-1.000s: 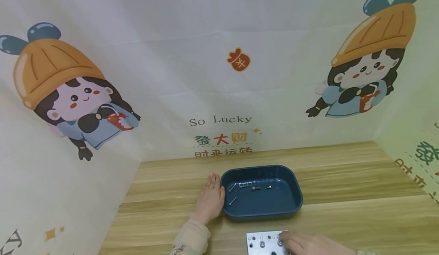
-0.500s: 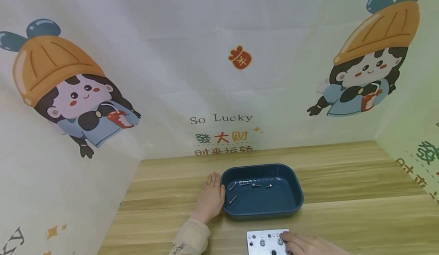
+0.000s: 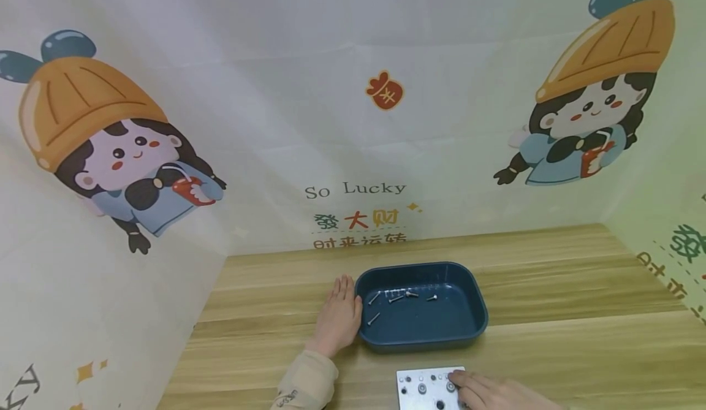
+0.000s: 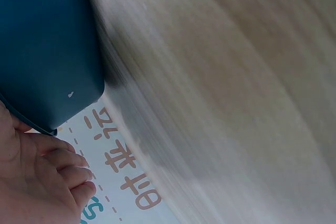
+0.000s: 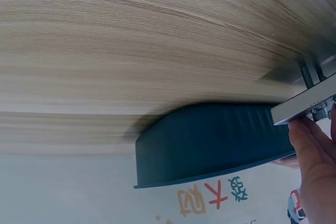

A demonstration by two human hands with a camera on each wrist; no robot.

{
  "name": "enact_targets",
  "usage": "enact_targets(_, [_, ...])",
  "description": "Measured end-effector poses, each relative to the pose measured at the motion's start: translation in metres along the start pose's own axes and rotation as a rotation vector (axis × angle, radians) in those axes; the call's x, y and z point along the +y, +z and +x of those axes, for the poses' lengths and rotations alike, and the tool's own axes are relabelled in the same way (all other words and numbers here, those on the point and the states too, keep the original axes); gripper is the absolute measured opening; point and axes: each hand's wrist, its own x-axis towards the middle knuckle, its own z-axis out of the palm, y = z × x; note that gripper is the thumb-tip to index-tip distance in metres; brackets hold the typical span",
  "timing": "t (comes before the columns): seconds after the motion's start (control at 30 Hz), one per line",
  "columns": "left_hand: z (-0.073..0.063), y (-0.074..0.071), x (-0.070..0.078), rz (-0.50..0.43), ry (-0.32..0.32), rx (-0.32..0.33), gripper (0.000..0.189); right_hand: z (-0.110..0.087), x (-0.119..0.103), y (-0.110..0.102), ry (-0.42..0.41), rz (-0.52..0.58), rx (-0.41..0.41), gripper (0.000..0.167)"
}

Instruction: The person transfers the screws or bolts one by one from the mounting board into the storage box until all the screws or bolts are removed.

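In the head view, my left hand [image 3: 337, 319] lies along the left side of a dark blue tray [image 3: 441, 321], its fingers straight and together. The left wrist view shows that hand [image 4: 44, 171] at the tray's rim. Several loose screws [image 3: 375, 318] lie in the tray. Nearer to me is a silver metal plate [image 3: 413, 402] with holes and screw heads. My right hand [image 3: 491, 391] is over its right side, fingertips pinching around a screw [image 3: 450, 387]. In the right wrist view, threaded shanks [image 5: 306, 75] stick out beneath the plate [image 5: 304, 106].
The wood-grain table [image 3: 579, 293] extends to both sides of the tray. A pale printed cloth [image 3: 265, 122] with cartoon figures and lettering stands behind and at both sides. The plate's near part is cut off by the head view's lower edge.
Two screws near the tray's far wall have shifted slightly. The left hand keeps its place at the tray, and the right fingers have moved only a little over the plate.
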Motion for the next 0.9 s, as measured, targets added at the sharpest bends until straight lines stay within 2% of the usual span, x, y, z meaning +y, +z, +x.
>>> enact_targets(0.23, [-0.002, -0.001, 0.002, -0.008, 0.000, -0.003, 0.053, -0.001, -0.002, 0.000, 0.022, 0.007, 0.031, 0.038])
enact_targets(0.47, [-0.002, -0.002, 0.003, -0.012, -0.001, -0.002, 0.053, -0.001, -0.006, -0.010, 0.122, 0.201, 0.035, 0.038])
enact_targets(0.6, [-0.001, -0.002, 0.002, -0.012, -0.002, 0.001, 0.053, 0.002, 0.001, -0.019, 0.084, 0.223, 0.076, 0.018])
enact_targets(0.67, [-0.001, -0.002, 0.002, -0.013, -0.002, 0.002, 0.053, 0.007, 0.007, -0.024, 0.053, 0.172, 0.103, 0.007])
enact_targets(0.77, [0.000, -0.002, 0.002, -0.009, -0.003, 0.001, 0.053, 0.014, 0.011, -0.032, 0.019, 0.092, 0.141, 0.004])
enact_targets(0.83, [0.000, -0.002, 0.002, -0.003, -0.004, 0.000, 0.053, 0.019, 0.015, -0.035, -0.036, 0.004, 0.210, 0.004])
enact_targets(0.9, [0.000, -0.002, 0.001, 0.001, -0.003, 0.002, 0.053, 0.024, 0.019, -0.037, -0.083, -0.065, 0.297, 0.010])
